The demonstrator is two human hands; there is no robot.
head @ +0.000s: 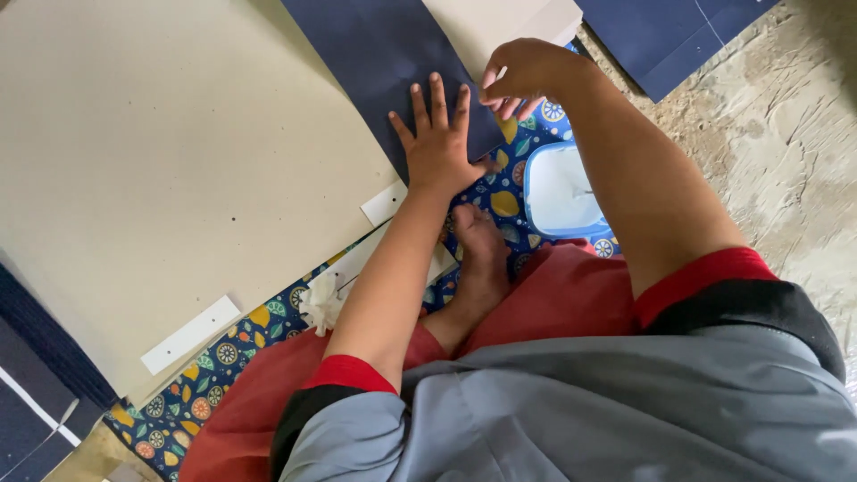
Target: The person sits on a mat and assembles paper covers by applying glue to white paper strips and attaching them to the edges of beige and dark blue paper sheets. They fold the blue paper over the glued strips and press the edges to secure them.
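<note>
Patterned mat [223,353] on rough floor, big board [170,170] across it. Left hand [437,143] pressed flat, fingers spread, on navy sheet [384,54] atop the board; right hand [522,76] curls, pinching the sheet's edge.

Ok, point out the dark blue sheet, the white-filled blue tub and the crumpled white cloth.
dark blue sheet [375,54]: head view, on its bare upper middle.
blue tub [561,189]: head view, on the white contents at its centre.
crumpled white cloth [320,303]: head view, on the middle of the wad.
</note>
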